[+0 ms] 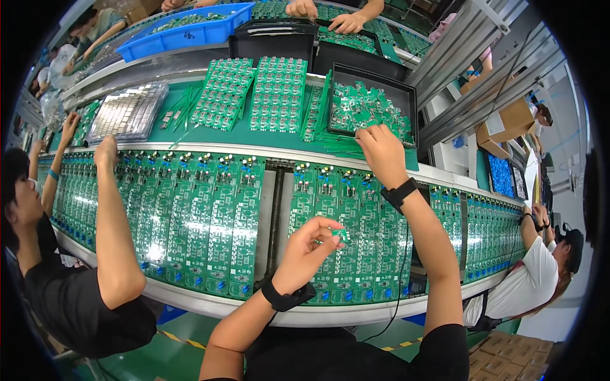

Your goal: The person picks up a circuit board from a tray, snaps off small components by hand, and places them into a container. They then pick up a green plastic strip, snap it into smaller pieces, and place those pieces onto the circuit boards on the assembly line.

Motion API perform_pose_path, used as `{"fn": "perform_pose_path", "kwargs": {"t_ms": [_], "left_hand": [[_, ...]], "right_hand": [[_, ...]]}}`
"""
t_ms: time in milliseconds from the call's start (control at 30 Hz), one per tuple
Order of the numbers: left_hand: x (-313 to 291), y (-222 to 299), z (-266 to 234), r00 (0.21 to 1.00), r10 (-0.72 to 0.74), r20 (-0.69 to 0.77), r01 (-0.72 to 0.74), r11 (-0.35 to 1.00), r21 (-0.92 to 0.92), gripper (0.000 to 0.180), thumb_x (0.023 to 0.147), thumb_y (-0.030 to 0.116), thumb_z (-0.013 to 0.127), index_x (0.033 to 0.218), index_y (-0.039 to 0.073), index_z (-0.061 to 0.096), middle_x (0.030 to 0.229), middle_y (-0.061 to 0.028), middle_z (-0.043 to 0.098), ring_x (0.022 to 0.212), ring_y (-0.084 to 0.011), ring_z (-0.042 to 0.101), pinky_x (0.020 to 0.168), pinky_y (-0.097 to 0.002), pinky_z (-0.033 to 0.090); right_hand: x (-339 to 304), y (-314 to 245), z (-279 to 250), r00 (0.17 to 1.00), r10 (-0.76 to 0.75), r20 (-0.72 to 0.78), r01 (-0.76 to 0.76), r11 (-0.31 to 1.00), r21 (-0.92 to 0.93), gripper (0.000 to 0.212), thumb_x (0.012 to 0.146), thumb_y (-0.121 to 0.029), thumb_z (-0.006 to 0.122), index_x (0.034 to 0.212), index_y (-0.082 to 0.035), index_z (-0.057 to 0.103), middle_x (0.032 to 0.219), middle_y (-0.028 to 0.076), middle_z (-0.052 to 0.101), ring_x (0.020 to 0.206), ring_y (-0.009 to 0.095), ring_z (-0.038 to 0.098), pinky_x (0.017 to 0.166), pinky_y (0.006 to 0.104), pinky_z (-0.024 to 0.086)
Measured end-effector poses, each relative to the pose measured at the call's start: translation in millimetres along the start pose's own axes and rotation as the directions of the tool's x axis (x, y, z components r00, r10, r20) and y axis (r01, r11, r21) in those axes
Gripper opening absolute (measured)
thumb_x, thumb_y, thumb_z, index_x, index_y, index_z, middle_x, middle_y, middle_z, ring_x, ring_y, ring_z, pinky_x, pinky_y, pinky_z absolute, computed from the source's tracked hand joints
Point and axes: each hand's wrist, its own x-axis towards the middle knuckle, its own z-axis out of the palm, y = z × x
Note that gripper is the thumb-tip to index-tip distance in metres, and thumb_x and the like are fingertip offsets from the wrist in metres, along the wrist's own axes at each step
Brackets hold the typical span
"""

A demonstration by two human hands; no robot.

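My left hand (309, 251) pinches a small green circuit board (342, 236) between thumb and fingers, above the row of long green circuit boards (375, 219) on the conveyor line. Farther out, my right hand (383, 149) reaches to the near edge of a black tray (412, 105). Small loose circuit boards (368, 105) lie heaped in that tray. The right fingers are bent and drawn together, their tips partly hidden, so what they grip cannot be made out. Both wrists wear black bands; a thin dark cable runs down from the right one.
Beyond the line stand panels of small boards (277, 95), thin green strips (184, 108) and a clear tray of metal parts (127, 113). A blue bin (184, 35) sits farther back. Co-workers work at left, right and far side. Metal posts (470, 70) rise at right.
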Motion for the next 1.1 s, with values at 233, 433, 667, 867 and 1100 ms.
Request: {"fn": "perform_pose_path", "kwargs": {"t_ms": [233, 433, 667, 867, 1100], "left_hand": [[1, -3, 1, 0.998, 0.036, 0.059, -0.038, 0.999, 0.031, 0.015, 0.087, 0.007, 0.051, 0.101, 0.003, 0.055, 0.079, 0.0011, 0.053, 0.078, -0.008, 0.055, 0.069, -0.0218, 0.043], [1, -9, 3, 0.995, 0.082, 0.059, -0.084, 0.996, 0.029, 0.015, 0.085, 0.003, 0.051, 0.099, 0.004, 0.055, 0.074, 0.002, 0.052, 0.074, -0.0056, 0.055, 0.059, -0.0182, 0.039], [0, -11, 4, 0.992, 0.084, 0.092, -0.085, 0.996, 0.01, 0.015, 0.086, 0.006, 0.05, 0.1, 0.003, 0.056, 0.078, 0.0009, 0.053, 0.075, -0.0069, 0.054, 0.065, -0.0213, 0.042], [-1, -3, 5, 0.998, 0.059, 0.037, -0.056, 0.995, -0.077, 0.016, 0.087, 0.006, 0.05, 0.102, 0.002, 0.055, 0.08, 0.0001, 0.054, 0.075, -0.0077, 0.054, 0.066, -0.0221, 0.044], [2, -9, 4, 0.996, 0.062, -0.069, -0.067, 0.994, -0.08, 0.017, 0.087, 0.005, 0.05, 0.102, 0.002, 0.055, 0.08, -0.0007, 0.055, 0.076, -0.0085, 0.056, 0.064, -0.022, 0.045]], "right_hand": [[0, 7, 6, 0.987, 0.139, 0.074, -0.152, 0.968, 0.199, 0.008, 0.077, -0.009, 0.061, 0.084, -0.005, 0.059, 0.081, 0.007, 0.058, 0.069, 0.024, 0.059, 0.059, 0.0313, 0.048], [-1, 16, 16, 0.918, 0.312, 0.246, -0.396, 0.671, 0.627, 0.013, 0.08, -0.007, 0.059, 0.091, -0.002, 0.063, 0.081, 0.01, 0.06, 0.074, 0.018, 0.062, 0.065, 0.0257, 0.049], [-7, 16, 28, 0.88, 0.393, 0.268, -0.452, 0.515, 0.729, 0.012, 0.08, -0.006, 0.059, 0.09, 0.0, 0.062, 0.08, 0.01, 0.059, 0.071, 0.016, 0.062, 0.065, 0.0245, 0.049], [4, -1, -9, 0.964, 0.264, 0.032, -0.26, 0.906, 0.333, 0.012, 0.078, -0.002, 0.059, 0.09, -0.003, 0.062, 0.081, 0.008, 0.059, 0.072, 0.016, 0.061, 0.062, 0.025, 0.049], [14, -8, -51, 0.977, 0.211, -0.039, -0.19, 0.937, 0.292, 0.011, 0.077, -0.003, 0.06, 0.088, -0.005, 0.061, 0.081, 0.008, 0.058, 0.071, 0.018, 0.061, 0.06, 0.0264, 0.049]]}}
